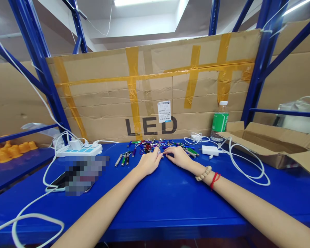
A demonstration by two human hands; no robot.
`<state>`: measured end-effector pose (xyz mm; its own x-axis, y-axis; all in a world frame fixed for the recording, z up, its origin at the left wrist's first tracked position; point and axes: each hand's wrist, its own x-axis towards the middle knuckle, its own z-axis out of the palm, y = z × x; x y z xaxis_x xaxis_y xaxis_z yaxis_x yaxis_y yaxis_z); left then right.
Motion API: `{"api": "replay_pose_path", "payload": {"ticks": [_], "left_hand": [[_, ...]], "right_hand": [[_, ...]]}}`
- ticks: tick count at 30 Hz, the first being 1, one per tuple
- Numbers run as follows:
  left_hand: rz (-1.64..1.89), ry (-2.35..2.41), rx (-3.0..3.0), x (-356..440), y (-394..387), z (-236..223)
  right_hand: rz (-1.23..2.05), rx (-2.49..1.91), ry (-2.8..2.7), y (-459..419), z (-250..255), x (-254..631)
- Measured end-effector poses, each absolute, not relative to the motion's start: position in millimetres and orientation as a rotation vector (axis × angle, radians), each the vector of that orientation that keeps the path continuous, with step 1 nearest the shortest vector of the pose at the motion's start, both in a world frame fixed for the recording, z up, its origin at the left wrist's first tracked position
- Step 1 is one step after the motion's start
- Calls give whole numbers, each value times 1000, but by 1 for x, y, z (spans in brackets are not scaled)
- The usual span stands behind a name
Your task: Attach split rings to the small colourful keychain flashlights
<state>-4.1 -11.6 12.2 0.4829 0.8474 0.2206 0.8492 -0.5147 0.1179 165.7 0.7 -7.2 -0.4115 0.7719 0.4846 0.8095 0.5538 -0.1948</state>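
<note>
My left hand is closed in a pinch at the near edge of a pile of small coloured metal tubes. Something small and silvery shows at its fingertips, too little visible to name. Facing it, my right hand has its fingers bent together around a spot close to the left fingertips; what they hold is hidden. The pile mixes blue, red, green and silver pieces. Left of my hands, three tubes lie side by side, apart from the pile.
The blue shelf carries a white power strip, a blurred-out flat item, a white adapter with looped cables, a green-labelled bottle and an open cardboard box. Taped cardboard stands behind.
</note>
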Motion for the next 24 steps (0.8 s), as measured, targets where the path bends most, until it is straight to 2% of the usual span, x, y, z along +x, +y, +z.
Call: {"api": "replay_pose_path", "payload": {"ticks": [24], "left_hand": [[-394,-1517,-2706,-5,-14,14]], "right_hand": [[-130,-1376,-2152,-3,-2,167]]}}
